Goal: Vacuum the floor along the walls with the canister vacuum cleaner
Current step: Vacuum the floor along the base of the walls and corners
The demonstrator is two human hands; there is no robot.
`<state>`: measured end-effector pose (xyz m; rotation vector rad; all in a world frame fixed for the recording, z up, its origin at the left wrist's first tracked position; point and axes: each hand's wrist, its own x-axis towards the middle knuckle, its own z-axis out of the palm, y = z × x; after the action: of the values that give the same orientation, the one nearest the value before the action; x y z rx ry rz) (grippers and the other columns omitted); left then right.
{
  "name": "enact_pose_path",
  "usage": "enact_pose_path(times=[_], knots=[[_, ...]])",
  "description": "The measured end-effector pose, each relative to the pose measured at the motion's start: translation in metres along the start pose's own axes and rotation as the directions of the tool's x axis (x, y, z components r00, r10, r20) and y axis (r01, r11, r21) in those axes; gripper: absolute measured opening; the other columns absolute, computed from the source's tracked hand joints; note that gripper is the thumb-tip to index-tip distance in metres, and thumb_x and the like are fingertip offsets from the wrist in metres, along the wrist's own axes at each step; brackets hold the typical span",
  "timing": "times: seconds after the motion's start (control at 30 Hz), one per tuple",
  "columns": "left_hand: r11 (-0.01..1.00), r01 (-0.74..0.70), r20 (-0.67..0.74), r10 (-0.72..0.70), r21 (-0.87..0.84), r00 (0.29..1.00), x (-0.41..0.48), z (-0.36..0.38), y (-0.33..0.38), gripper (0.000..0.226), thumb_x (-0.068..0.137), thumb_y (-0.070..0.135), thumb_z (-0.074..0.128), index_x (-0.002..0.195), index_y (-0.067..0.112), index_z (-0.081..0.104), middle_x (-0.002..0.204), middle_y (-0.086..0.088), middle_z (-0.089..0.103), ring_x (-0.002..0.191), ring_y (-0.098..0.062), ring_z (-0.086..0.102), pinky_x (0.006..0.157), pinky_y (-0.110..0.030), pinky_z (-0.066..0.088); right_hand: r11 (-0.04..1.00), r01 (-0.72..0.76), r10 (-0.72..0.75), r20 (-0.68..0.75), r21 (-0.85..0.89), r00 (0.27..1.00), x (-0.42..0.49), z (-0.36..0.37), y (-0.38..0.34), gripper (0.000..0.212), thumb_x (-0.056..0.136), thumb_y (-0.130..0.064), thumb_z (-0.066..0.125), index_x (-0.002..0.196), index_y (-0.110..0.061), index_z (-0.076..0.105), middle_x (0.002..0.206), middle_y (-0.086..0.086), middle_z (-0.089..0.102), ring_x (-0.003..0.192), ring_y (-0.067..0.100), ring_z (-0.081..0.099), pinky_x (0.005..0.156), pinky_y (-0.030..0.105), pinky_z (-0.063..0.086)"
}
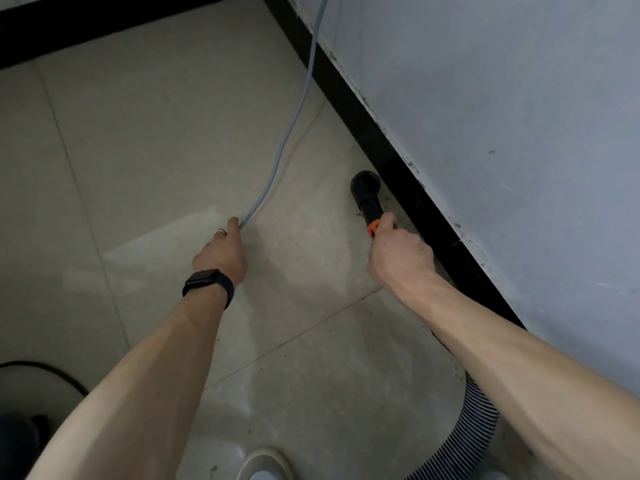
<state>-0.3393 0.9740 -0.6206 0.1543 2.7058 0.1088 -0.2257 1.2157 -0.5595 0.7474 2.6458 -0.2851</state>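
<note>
Looking down from my head camera, I see both bare forearms reaching over a pale tiled floor (156, 150). My right hand (398, 251) is curled tight around the vacuum wand, gripping it just behind an orange collar (374, 229). Past the collar, the black round nozzle (365, 184) is at the floor just beside the black baseboard (408, 174), which runs diagonally under a grey-white wall (502, 116). The ribbed vacuum hose (474, 420) curves along the floor beneath my right forearm, close to that same wall. My left hand (221, 249) is well apart from the nozzle, its fingers closed on a thin grey cable (301, 109) that runs from my fingertips up towards the top of the view, along the wall. A black watch (207, 284) is on the left wrist and a ring (220, 232) on one finger. The toe of a light shoe (263, 465) shows at the bottom edge.
</note>
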Motion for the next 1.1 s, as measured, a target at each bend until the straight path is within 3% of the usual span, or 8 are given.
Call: enact_pose_path(times=[0.3, 0.4, 0.53, 0.6, 0.67, 0.8, 0.93, 1.1], knots=[[0.979, -0.188, -0.053, 0.192, 0.079, 0.980, -0.022, 0.005, 0.026, 0.073, 0.084, 0.026, 0.057, 0.151, 0.023, 0.027, 0.153, -0.013, 0.031, 0.141, -0.033, 0.023, 0.113, -0.047, 0.027, 0.991, -0.055, 0.053, 0.013, 0.118, 0.998, 0.019, -0.007, 0.007, 0.046, 0.100, -0.022, 0.055, 0.137, -0.004, 0.033, 0.110, 0.015, 0.062, 0.083, 0.030, 0.057, 0.066, 0.038, 0.045], [0.932, -0.361, 0.158, 0.363, -0.038, 0.918, -0.042, 0.000, 0.070, 0.067, 0.081, 0.046, 0.064, 0.144, 0.033, 0.043, 0.149, -0.006, 0.041, 0.143, -0.027, 0.022, 0.114, -0.043, 0.022, 0.919, -0.123, 0.095, 0.093, 0.376, 0.991, 0.035, -0.017, 0.016, 0.054, 0.100, -0.044, 0.056, 0.136, -0.009, 0.035, 0.113, 0.010, 0.060, 0.096, 0.034, 0.064, 0.072, 0.037, 0.049], [0.847, -0.062, 0.635, 0.442, -0.528, 0.634, -0.058, -0.014, 0.119, 0.067, 0.079, 0.037, 0.074, 0.140, 0.031, 0.049, 0.144, 0.002, 0.051, 0.138, -0.021, 0.037, 0.110, -0.036, 0.033, 0.781, -0.212, 0.103, 0.213, 0.587, 0.972, 0.047, -0.032, 0.012, 0.057, 0.100, -0.052, 0.054, 0.135, -0.009, 0.039, 0.106, 0.011, 0.063, 0.084, 0.029, 0.068, 0.068, 0.036, 0.056], [0.772, 0.088, 0.676, 0.488, -0.629, 0.552, -0.069, -0.018, 0.133, 0.068, 0.076, 0.028, 0.077, 0.138, 0.028, 0.050, 0.138, 0.001, 0.056, 0.133, -0.018, 0.044, 0.102, -0.032, 0.035, 0.515, -0.330, 0.095, 0.330, 0.791, 0.939, 0.054, -0.037, 0.004, 0.034, 0.103, -0.041, 0.054, 0.115, -0.010, 0.050, 0.085, 0.008, 0.059, 0.062, 0.022, 0.059, 0.053, 0.030, 0.050], [0.718, 0.148, 0.656, 0.506, -0.680, 0.560, -0.083, -0.018, 0.146, 0.062, 0.068, 0.024, 0.078, 0.125, 0.028, 0.054, 0.130, 0.001, 0.061, 0.125, -0.019, 0.049, 0.100, -0.036, 0.040, 0.232, -0.422, 0.035, 0.426, 0.876, 0.904, 0.055, -0.042, -0.003, 0.020, 0.104, -0.029, 0.057, 0.097, -0.011, 0.053, 0.074, 0.008, 0.051, 0.053, 0.020, 0.051, 0.052, 0.030, 0.048], [0.554, 0.300, 0.589, 0.469, -0.776, 0.658, -0.109, -0.001, 0.153, 0.056, 0.062, 0.029, 0.081, 0.113, 0.017, 0.061, 0.111, -0.009, 0.070, 0.103, -0.023, 0.066, 0.093, -0.041, 0.056, -0.001, -0.486, -0.059, 0.485, 0.874, 0.872, 0.049, -0.037, -0.008, 0.016, 0.103, -0.021, 0.061, 0.097, -0.008, 0.053, 0.072, 0.008, 0.050, 0.051, 0.020, 0.051, 0.056, 0.034, 0.052], [0.627, 0.254, 0.553, 0.342, -0.736, 0.760, -0.128, 0.011, 0.134, 0.025, 0.075, 0.020, 0.078, 0.091, 0.016, 0.059, 0.084, -0.001, 0.066, 0.076, -0.015, 0.065, 0.061, -0.027, 0.055, -0.028, -0.525, -0.036, 0.524, 0.850, 0.851, 0.026, -0.014, -0.021, 0.023, 0.103, -0.032, 0.059, 0.098, -0.012, 0.049, 0.070, 0.004, 0.050, 0.047, 0.016, 0.048, 0.048, 0.027, 0.046], [0.791, 0.240, 0.614, 0.207, -0.564, 0.761, -0.145, 0.019, 0.087, 0.031, 0.071, 0.025, 0.078, 0.096, 0.015, 0.062, 0.099, -0.009, 0.070, 0.091, -0.025, 0.068, 0.080, -0.038, 0.059, -0.021, -0.473, -0.015, 0.473, 0.881, 0.881, -0.013, 0.035, -0.050, 0.029, 0.101, -0.042, 0.060, 0.101, -0.015, 0.050, 0.067, 0.005, 0.052, 0.046, 0.017, 0.049, 0.046, 0.027, 0.046]])
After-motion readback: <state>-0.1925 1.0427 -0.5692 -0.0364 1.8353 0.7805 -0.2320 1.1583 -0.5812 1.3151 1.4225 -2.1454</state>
